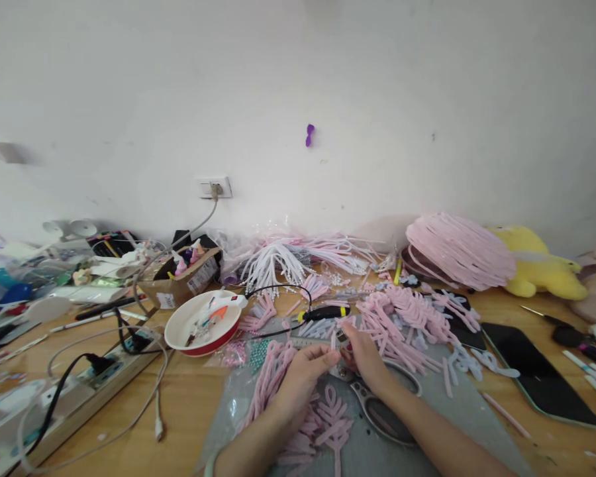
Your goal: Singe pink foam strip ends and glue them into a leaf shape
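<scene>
Over a grey mat [457, 411], my two hands meet with fingertips close together. My left hand [308, 371] is closed in a pinch on a short pink pipe cleaner [334, 339], its tip standing up from the fingers. My right hand [367, 361] curls round a small object with metallic and red parts, mostly hidden by the fingers. Beneath my right wrist lie large grey-handled scissors [370, 414]. A looped pink pipe-cleaner sprig [334, 427] rests nearer me, beside bundled pink pipe cleaners [273, 371] partly covered by my left arm.
Behind my hands are a black-and-yellow tool [324, 313] and heaped pink pieces [402, 318]. A red-and-white bowl [203, 348] holds a glue gun [223, 303]. A power strip [87, 391] with cables lies left; a phone [536, 371] lies right. White pipe cleaners [275, 265] fan out by the wall.
</scene>
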The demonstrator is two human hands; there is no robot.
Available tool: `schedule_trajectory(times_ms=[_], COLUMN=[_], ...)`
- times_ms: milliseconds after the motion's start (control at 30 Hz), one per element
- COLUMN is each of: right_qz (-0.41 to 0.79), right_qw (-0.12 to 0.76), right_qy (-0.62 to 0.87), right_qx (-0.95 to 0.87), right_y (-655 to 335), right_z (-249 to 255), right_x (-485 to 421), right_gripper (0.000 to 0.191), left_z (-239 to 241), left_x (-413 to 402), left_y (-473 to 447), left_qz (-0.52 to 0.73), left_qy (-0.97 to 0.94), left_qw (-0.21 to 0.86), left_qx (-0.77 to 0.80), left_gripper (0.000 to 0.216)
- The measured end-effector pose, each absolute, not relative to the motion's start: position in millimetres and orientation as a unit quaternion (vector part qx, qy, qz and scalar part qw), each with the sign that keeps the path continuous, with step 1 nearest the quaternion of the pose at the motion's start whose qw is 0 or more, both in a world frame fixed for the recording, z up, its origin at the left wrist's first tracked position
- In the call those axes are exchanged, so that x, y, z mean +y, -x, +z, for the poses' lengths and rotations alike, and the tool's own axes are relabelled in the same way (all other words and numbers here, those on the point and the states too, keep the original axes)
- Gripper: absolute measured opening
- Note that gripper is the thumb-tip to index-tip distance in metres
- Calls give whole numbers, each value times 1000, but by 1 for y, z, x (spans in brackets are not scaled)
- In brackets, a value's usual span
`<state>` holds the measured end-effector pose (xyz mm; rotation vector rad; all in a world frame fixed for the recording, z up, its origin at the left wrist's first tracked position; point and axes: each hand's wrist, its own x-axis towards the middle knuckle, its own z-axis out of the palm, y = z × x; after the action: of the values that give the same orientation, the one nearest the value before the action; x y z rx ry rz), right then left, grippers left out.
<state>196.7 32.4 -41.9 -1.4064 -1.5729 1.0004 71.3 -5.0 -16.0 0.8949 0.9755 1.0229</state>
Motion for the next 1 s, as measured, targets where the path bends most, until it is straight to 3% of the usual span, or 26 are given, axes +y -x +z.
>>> schedule_trajectory(times_ms=[300, 800, 1000], right_qz=[266, 228, 382], right_qw=[371, 357, 380], right_qy=[536, 521, 537], right_qx=[-710, -741, -649], right_y=[-202, -205, -197], right_z=[-52, -51, -39], right_x=[39, 40, 34], right_gripper=[35, 12, 41], left_z=[-18, -19, -13], left_x=[-3, -4, -6], left_y=[-71, -71, -73], left_qz=[451, 457, 458], left_qy=[-413, -403, -396], left_qw=[658, 657, 676], left_qx=[440, 444, 420], left_gripper=[32, 31, 29])
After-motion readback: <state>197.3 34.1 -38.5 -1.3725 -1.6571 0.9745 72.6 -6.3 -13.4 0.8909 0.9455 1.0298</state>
